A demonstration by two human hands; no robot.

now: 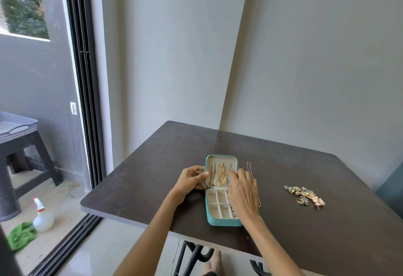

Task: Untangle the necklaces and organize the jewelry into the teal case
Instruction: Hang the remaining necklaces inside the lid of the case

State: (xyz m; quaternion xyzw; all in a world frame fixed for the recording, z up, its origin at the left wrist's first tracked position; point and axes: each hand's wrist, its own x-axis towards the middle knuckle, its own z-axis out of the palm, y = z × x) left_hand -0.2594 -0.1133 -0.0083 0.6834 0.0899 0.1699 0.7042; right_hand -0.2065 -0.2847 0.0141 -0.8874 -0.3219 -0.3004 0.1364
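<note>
The teal case (218, 223) lies open on the dark table (283, 232), its white compartments toward me. In its lid a gold necklace (222, 176) and a darker chain (212, 175) hang side by side. My left hand (192, 179) grips the lid's left edge. My right hand (243, 190) reaches over the case, fingertips at the lid's right side beside the gold necklace; I cannot tell whether it pinches anything. A thin silver chain (250, 170) lies on the table just right of the case, partly hidden by my right hand. A heap of small gold and silver jewelry (304, 195) sits farther right.
The table stands against a pale wall. To the left is a sliding door track (87, 101), with a dark stool (19, 144), a white spray bottle (42, 216) and a green cloth (20, 235) on the floor beyond. My foot (214, 262) shows under the table.
</note>
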